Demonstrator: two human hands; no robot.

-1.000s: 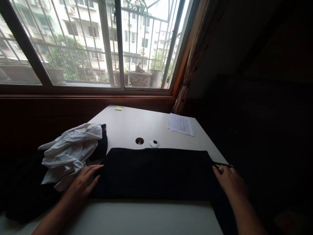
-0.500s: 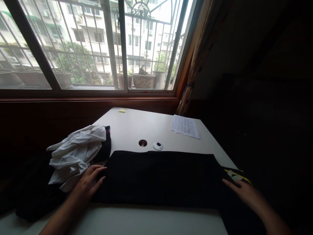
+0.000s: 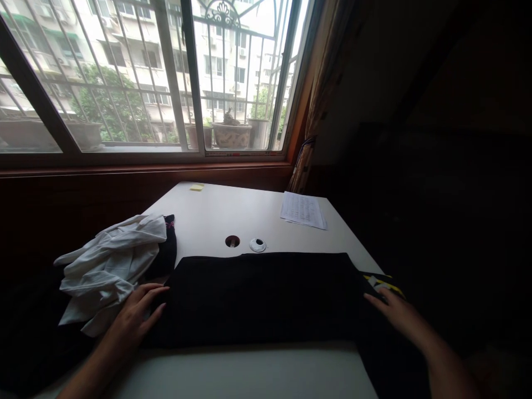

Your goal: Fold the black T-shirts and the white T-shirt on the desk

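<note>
A black cloth garment, its exact kind unclear in the dim light, lies spread in a long flat band across the white table. At its left end rests my left hand, fingers stretched out and thumb apart, beside a crumpled white garment. My right hand lies on the garment's right end with thumb and fingers apart. Just beyond that hand is a piece of dark cloth with yellow stripes. From the right end, black cloth hangs down toward the front edge of the view.
The white table stands below a barred window. On it are printed papers, a yellow sticky note, a round cable hole and a loose round cover. Dark clothes are heaped at the left.
The view has shifted slightly, so the table and window appear farther left. Both hands stay at the two ends of the black garment, which looks much the same.
</note>
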